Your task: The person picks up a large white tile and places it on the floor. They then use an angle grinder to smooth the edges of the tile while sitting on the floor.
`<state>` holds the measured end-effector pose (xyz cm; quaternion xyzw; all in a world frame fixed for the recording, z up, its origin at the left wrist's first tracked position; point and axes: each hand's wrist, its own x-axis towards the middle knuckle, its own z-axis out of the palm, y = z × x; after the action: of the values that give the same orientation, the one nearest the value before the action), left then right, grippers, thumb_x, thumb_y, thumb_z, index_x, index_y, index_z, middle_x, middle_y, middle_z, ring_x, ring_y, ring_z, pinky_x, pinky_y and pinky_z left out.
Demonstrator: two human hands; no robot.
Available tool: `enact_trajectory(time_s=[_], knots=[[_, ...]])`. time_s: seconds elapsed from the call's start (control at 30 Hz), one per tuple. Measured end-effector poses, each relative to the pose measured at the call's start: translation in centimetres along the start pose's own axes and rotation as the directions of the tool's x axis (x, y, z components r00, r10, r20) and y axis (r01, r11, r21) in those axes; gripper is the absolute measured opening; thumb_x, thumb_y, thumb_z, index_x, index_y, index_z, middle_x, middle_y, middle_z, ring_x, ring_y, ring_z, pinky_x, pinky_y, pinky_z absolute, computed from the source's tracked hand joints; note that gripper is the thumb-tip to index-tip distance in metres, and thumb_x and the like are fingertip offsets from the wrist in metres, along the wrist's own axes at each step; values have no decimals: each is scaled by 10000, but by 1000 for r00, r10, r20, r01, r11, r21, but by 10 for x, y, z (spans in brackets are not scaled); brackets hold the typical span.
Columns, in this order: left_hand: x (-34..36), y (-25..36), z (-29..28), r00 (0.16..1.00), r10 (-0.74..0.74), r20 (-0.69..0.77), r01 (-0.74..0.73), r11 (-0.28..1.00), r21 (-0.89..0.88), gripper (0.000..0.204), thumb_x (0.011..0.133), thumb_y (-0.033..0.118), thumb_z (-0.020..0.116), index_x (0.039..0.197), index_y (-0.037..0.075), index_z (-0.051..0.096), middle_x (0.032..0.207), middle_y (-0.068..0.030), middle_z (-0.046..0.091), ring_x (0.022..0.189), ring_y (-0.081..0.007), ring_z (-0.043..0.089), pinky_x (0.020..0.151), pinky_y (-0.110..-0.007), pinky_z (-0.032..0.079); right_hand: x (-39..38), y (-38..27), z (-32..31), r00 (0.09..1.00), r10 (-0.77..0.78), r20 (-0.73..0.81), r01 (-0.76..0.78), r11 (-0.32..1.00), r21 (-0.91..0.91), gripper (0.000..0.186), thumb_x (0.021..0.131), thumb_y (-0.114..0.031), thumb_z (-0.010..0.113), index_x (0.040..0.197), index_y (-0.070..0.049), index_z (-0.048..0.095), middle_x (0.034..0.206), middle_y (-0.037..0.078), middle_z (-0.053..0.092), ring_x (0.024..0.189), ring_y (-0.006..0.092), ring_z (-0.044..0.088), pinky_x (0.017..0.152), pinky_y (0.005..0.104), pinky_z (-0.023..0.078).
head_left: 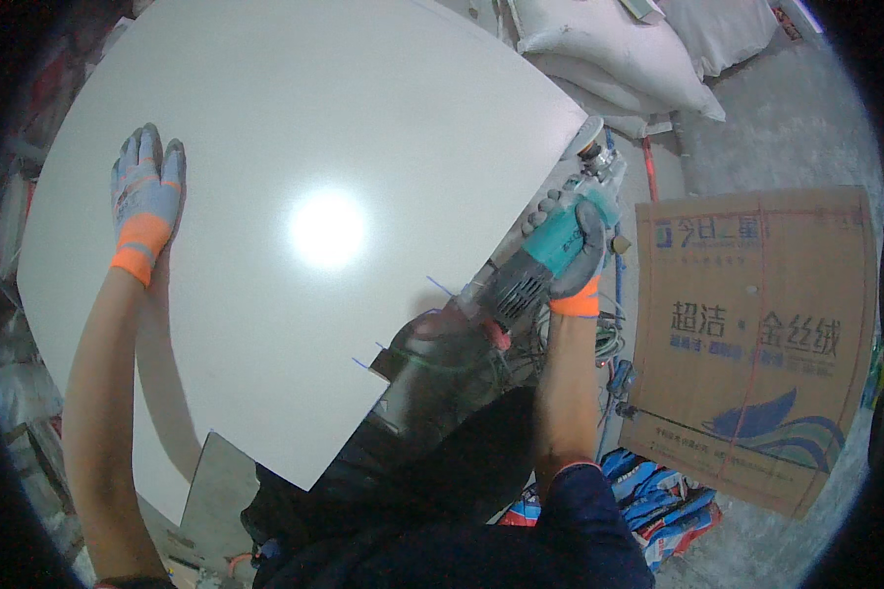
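Observation:
A large white glossy tile (265,324) fills the middle of the view, its lower right edge notched and marked with short blue lines. My left hand (148,191), in a grey and orange work glove, lies flat on the tile's left part with fingers stretched out. In the same kind of glove, my right hand (584,250) is wrapped round the teal and black body of an angle grinder (555,240). The grinder's disc (589,131) is at the tile's right corner; whether it touches the edge I cannot tell.
A flat brown cardboard box (751,344) lies on the grey floor (786,128) at the right. White sacks (619,49) are piled at the far right. Blue and red bags (658,501) lie near my right arm. A coiled cable (609,339) runs beside the box.

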<state>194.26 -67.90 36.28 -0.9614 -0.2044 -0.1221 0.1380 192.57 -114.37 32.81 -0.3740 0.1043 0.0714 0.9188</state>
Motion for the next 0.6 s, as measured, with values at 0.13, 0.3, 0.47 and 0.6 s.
enact_trajectory(time_s=[0.13, 0.3, 0.47, 0.6], knots=[[23, 14, 4, 999, 46, -2, -46, 999, -24, 544, 868, 426, 351, 1309, 109, 315, 1358, -90, 293, 1269, -251, 232, 1052, -356, 175, 1, 8, -3, 997, 32, -67, -27, 997, 68, 426, 770, -315, 555, 1051, -6, 470, 882, 114, 563, 737, 230, 560, 689, 367, 467], [31, 25, 14, 998, 28, -57, -29, 999, -22, 530, 871, 403, 359, 1299, 91, 329, 1352, -98, 301, 1257, -259, 251, 1044, -350, 191, -4, 27, -15, 996, 91, 10, -91, 985, 150, 423, 798, -317, 523, 1088, -16, 458, 930, 138, 558, 785, 281, 572, 697, 412, 484], [25, 19, 18, 995, 70, -67, -74, 996, -58, 535, 877, 390, 348, 1297, 59, 324, 1350, -117, 303, 1258, -266, 247, 1043, -348, 183, -31, 51, -23, 991, 85, 99, -97, 987, 127, 410, 833, -315, 490, 1100, -6, 455, 981, 156, 556, 819, 293, 577, 710, 429, 495], [21, 17, 25, 996, 84, -14, -85, 994, -71, 540, 879, 388, 340, 1294, 43, 323, 1346, -127, 306, 1260, -268, 242, 1043, -349, 179, -24, 61, -21, 994, 60, 95, -71, 991, 116, 434, 804, -303, 508, 1108, 0, 450, 944, 150, 552, 797, 263, 572, 690, 392, 498]])
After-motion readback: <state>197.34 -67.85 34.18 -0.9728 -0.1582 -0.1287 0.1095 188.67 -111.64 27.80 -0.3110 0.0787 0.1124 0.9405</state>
